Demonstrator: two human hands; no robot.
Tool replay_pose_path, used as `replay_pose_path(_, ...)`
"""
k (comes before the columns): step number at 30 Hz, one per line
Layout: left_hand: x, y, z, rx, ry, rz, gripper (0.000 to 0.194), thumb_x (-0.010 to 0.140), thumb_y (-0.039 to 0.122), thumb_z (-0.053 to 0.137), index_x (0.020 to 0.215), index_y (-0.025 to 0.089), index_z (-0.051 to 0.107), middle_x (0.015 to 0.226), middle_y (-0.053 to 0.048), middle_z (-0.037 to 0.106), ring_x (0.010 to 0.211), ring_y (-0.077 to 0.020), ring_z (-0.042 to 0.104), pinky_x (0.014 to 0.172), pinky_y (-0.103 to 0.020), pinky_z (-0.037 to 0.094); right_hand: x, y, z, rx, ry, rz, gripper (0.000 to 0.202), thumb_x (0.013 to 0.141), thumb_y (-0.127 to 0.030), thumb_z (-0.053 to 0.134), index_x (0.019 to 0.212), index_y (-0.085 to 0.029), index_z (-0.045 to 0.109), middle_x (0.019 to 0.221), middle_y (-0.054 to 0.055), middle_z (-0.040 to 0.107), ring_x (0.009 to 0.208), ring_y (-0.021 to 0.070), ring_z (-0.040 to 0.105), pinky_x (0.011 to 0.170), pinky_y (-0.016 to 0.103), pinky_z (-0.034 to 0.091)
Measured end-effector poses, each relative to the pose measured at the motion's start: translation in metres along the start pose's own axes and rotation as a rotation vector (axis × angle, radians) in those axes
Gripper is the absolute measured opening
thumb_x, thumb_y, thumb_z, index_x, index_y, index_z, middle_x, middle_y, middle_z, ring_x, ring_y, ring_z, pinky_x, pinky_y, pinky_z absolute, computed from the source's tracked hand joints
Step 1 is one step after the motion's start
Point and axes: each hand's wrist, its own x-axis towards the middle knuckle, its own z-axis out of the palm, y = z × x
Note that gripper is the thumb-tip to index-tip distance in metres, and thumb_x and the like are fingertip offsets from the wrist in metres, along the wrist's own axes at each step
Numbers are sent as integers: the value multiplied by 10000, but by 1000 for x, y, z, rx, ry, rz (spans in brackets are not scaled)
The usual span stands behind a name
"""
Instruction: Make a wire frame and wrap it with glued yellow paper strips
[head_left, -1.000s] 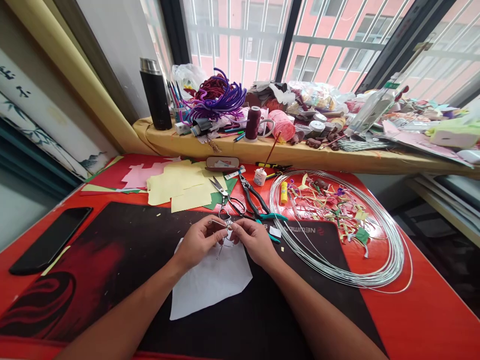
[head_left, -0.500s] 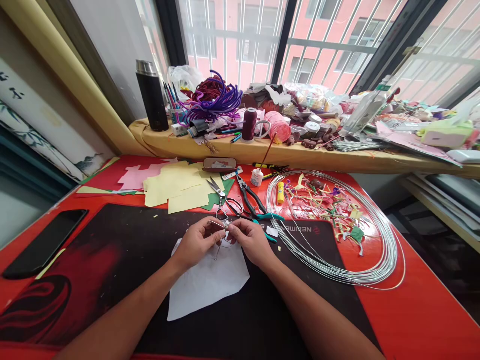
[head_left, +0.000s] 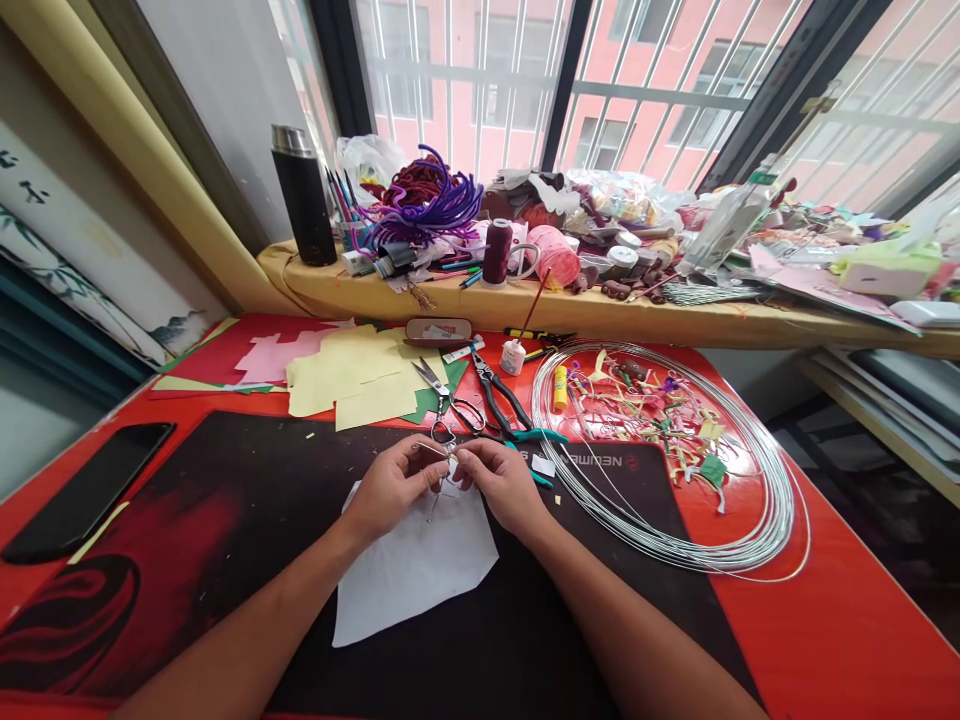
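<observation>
Thin bent wire (head_left: 435, 449) is held up between the person's two hands, above the far end of a white sheet (head_left: 420, 580) that lies on a black mat (head_left: 247, 540); the fingers hide much of it, so its full shape cannot be made out, though a straight length points left and a few fine ends hang below. The left hand (head_left: 390, 490) is nearly closed, its thumb and curled fingers pinching the wire from the left side. The right hand (head_left: 506, 485) is drawn in much the same way, thumb and forefinger tips meeting at the wire just beside the left fingertips. Just beyond the hands lie scissors (head_left: 444, 400) with their blades pointing far and left, and to their right black-handled pliers (head_left: 496, 393). To the right a large coil of silvery wire (head_left: 776, 500) spreads over the mat's edge and the red table (head_left: 840, 610), circling a yellow tube (head_left: 560, 388) and a scatter of coloured scraps (head_left: 660, 405). On the far left, yellow paper (head_left: 360, 372) lies in overlapping pieces, with a black phone (head_left: 90, 490) nearer, at the left edge of the mat. A small white bottle (head_left: 513, 358) stands beyond the pliers
</observation>
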Motion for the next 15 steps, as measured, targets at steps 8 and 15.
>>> replay_pose_path(8,3,-4,-5,-71,53,-1,317,796,422,823,942,182,676,733,-1,665,632,-141,611,541,-249,473,2,1,-2,53,79,22,417,912,-580,666,970,-176,752,711,31,712,585,153,632,579,272,452)
replay_pose_path(15,4,-2,-7,-116,81,37,311,798,421,823,930,179,678,696,5,653,619,-142,597,536,-254,463,3,2,-2,104,84,43,479,899,-644,662,957,-175,741,715,30,705,579,148,633,573,267,444)
